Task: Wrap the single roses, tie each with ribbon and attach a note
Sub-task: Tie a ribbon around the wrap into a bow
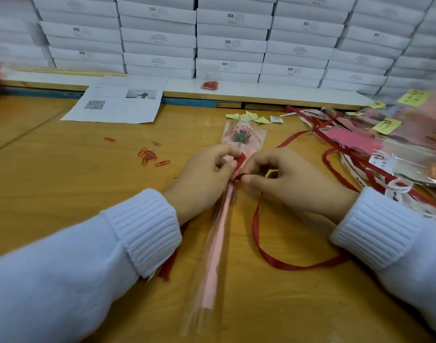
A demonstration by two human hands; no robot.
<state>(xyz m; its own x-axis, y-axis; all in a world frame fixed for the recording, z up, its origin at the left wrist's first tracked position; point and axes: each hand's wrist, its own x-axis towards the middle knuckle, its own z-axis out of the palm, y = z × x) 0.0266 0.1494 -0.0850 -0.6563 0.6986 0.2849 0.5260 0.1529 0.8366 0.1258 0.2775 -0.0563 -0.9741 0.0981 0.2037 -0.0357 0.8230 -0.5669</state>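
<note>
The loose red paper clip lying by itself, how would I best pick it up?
Pinch the lone paper clip across its narrow width, from straight above. It lies flat on the table, apart from the paper clip pile, with bare wood all round, so nothing blocks a hand coming down.

Bare yellow wooden tabletop lies open at left, beyond scattered red wire paperclips. At right, tangled dark red ribbon and cellophane-wrapped flower bundles crowd passage.
</note>
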